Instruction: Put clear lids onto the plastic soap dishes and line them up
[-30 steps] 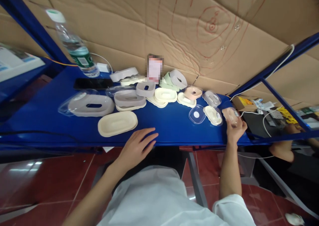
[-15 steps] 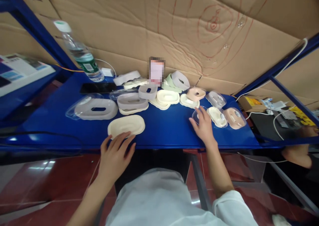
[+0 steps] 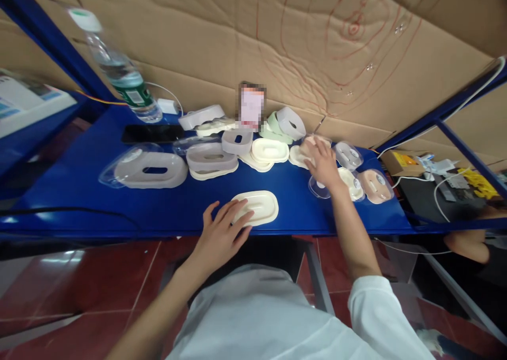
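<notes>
My left hand (image 3: 225, 230) lies with its fingers spread over a cream oval plastic base (image 3: 266, 206) near the table's front edge, its fingertips touching the inside. My right hand (image 3: 324, 162) reaches over a peach oval cover (image 3: 321, 139), fingers apart at its near side and partly hiding it. Under that cover is a cream base (image 3: 298, 157). A clear plastic lid (image 3: 319, 188) lies just below the right hand. Right of it are a cream piece (image 3: 352, 185) and a peach piece (image 3: 376, 185), both under clear lids.
Grey oval covers (image 3: 170, 172) and several cream bases (image 3: 271, 149) stand mid-table. A water bottle (image 3: 132, 88), a black phone (image 3: 152, 133) and a white plug (image 3: 168, 105) are at the back left. Cardboard (image 3: 198, 43) walls the back. A co-worker's arm (image 3: 469, 243) shows at far right.
The cream base has slid right along the table under my left hand. My right hand has moved from the clear lid up to the peach cover. The view has shifted slightly.
</notes>
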Tool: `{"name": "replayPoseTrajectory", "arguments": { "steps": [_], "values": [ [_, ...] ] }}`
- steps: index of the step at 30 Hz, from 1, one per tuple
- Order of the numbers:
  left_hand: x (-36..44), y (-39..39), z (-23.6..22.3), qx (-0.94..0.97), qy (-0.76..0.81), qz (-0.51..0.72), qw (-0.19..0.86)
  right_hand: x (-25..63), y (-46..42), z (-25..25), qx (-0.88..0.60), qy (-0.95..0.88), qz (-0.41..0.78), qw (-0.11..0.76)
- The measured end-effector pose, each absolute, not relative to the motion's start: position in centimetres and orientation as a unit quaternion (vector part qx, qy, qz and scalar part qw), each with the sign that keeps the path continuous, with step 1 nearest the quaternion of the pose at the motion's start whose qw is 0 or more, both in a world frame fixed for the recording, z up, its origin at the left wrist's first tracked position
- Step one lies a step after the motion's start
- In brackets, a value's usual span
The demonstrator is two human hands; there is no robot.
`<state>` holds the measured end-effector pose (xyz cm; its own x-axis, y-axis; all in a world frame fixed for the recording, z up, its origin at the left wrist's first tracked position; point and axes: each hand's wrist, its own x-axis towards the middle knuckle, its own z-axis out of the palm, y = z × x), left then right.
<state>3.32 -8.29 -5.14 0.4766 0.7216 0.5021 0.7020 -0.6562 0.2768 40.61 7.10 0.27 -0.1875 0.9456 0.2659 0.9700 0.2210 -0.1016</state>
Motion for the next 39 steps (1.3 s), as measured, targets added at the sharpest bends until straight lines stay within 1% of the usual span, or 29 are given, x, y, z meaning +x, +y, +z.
{"name": "replayPoseTrajectory", "arguments": {
  "steps": [2, 5, 7, 9, 12, 14, 17, 20, 22, 24, 27, 30, 32, 34, 37, 39],
  "values": [
    [2.7, -7.5, -5.1, 0.868, 0.402, 0.290, 0.031, 42.8, 9.9, 1.5, -0.643, -0.757, -0.017, 0.119],
    [2.2, -6.4, -5.1, 0.884, 0.370, 0.275, 0.073, 45.2, 13.0, 2.7, -0.638, -0.763, 0.061, 0.086],
    [2.1, -5.7, -5.2, 0.885, 0.362, 0.278, 0.089, 46.1, 13.6, 2.8, -0.620, -0.774, 0.086, 0.095],
    [2.1, -5.3, -5.4, 0.879, 0.369, 0.286, 0.093, 46.4, 13.2, 2.4, -0.611, -0.777, 0.057, 0.141],
    [2.1, -5.1, -5.7, 0.871, 0.383, 0.295, 0.086, 46.3, 11.6, 1.7, -0.613, -0.761, -0.035, 0.209],
    [2.0, -5.1, -5.7, 0.873, 0.381, 0.295, 0.080, 46.2, 10.6, 1.2, -0.613, -0.760, -0.047, 0.209],
    [2.0, -5.1, -5.6, 0.878, 0.375, 0.288, 0.076, 46.3, 9.8, 0.5, -0.603, -0.777, -0.008, 0.179],
    [2.2, -5.1, -5.4, 0.874, 0.385, 0.286, 0.079, 46.5, 9.6, 0.4, -0.593, -0.789, 0.005, 0.162],
    [2.4, -5.1, -5.3, 0.866, 0.401, 0.287, 0.081, 46.5, 9.3, 1.1, -0.583, -0.793, 0.004, 0.178],
    [2.6, -5.3, -5.4, 0.858, 0.417, 0.289, 0.084, 46.0, 8.3, 2.6, -0.572, -0.790, -0.008, 0.219],
    [2.8, -5.5, -5.7, 0.847, 0.438, 0.292, 0.081, 43.1, 5.2, 5.5, -0.558, -0.785, -0.026, 0.269],
    [2.8, -5.8, -6.0, 0.829, 0.454, 0.317, 0.080, 37.8, 0.6, 6.5, -0.531, -0.807, -0.015, 0.260],
    [2.9, -5.8, -6.1, 0.811, 0.462, 0.347, 0.096, 33.7, -2.2, 5.3, -0.504, -0.830, -0.013, 0.240],
    [2.9, -5.8, -6.1, 0.795, 0.469, 0.365, 0.120, 29.6, -4.3, 3.0, -0.487, -0.845, 0.008, 0.222],
    [2.9, -5.7, -6.2, 0.786, 0.484, 0.357, 0.146, 24.9, -5.7, -0.6, -0.492, -0.851, 0.054, 0.176],
    [2.8, -5.7, -6.2, 0.791, 0.487, 0.336, 0.152, 23.2, -5.9, -1.8, -0.491, -0.855, 0.068, 0.151]
  ]
}}
